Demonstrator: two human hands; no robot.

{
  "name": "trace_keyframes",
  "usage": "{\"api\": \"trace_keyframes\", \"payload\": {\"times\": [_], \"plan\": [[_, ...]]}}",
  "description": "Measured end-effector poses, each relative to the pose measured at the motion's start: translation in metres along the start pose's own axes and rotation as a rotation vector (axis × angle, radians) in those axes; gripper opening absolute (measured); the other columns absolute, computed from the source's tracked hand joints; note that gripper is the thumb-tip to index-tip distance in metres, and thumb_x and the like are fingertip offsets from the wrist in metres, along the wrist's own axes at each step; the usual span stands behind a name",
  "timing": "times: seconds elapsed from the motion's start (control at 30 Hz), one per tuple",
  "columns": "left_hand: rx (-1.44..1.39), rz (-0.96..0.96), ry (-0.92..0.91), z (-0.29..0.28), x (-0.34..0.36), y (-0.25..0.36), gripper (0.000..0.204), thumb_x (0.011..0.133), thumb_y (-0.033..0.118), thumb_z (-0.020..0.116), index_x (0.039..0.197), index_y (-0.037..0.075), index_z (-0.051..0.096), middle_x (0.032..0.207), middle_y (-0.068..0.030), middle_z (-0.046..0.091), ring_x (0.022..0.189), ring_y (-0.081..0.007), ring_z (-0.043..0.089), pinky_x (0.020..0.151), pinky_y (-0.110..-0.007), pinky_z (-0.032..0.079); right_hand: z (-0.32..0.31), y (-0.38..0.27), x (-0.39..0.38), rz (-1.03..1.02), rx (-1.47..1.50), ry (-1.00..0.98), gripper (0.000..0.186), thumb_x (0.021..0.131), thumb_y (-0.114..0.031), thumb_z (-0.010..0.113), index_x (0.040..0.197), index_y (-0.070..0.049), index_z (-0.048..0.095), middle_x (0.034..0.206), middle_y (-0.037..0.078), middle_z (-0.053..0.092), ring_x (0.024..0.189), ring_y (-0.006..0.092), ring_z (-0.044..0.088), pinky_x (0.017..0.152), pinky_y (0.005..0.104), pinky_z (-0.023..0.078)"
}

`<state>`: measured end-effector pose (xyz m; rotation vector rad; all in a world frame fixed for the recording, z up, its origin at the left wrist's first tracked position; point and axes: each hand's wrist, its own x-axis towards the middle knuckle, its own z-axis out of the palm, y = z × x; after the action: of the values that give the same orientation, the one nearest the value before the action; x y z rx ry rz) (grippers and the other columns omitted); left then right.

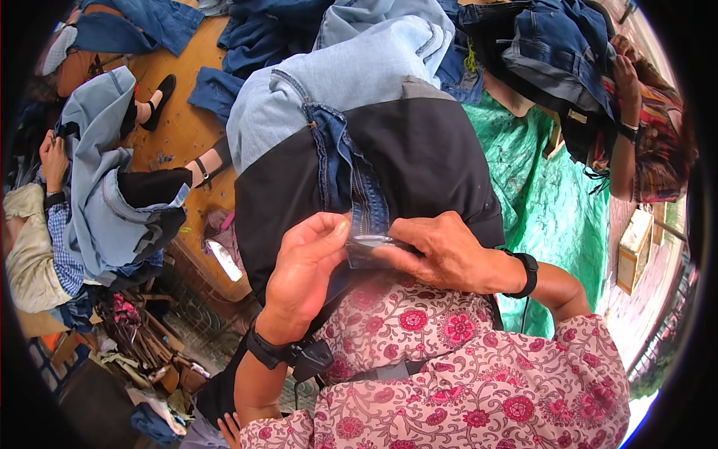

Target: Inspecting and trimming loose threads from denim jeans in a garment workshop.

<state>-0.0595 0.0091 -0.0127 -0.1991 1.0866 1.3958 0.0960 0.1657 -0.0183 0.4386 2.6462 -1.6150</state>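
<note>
Looks mid-job: left hand (305,254) pinches the dark denim zipper strip (367,202), right hand (449,251) at its end, grip unclear. Can't tell what's done or left.

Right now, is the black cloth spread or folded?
Spread: the black cloth extends broadly on both sides of the blue denim strip.

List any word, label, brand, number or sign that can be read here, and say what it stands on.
None can be read.
Small pale patch on the dark garment at upper right: possibly a label, too small to read.
Thin shiny piece between the left hand and right hand: no lettering can be made out.
Dark denim strip beyond it: no readable marking.
</note>
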Motion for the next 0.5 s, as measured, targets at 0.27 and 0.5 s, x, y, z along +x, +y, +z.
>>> {"api": "trace_keyframes", "payload": {"times": [0.27,0.5], "plan": [[0.016,0.009,0.025,0.0024,-0.0002,-0.0006,0.012,0.098,0.013,0.06,0.104,0.002,0.061,0.103,-0.0042,0.065,0.096,-0.0122,0.06,0.092,-0.029,0.046,0.002,0.0016,-0.0034,-0.107,-0.172,0.017,0.036,0.09,-0.032,0.068,0.075,-0.004,0.053,0.062,0.015,0.057,0.053,0.0353,0.059,0.047,0.0439,0.045],[0.006,0.014,0.019,0.0032,-0.0007,-0.0006,0.013,0.097,0.013,0.061,0.106,0.003,0.061,0.104,-0.004,0.065,0.096,-0.0118,0.06,0.092,-0.03,0.046,0.0022,0.0021,-0.0051,-0.129,-0.126,0.048,0.035,0.091,-0.032,0.067,0.076,-0.003,0.054,0.063,0.015,0.058,0.053,0.0347,0.059,0.046,0.0434,0.045]]}}
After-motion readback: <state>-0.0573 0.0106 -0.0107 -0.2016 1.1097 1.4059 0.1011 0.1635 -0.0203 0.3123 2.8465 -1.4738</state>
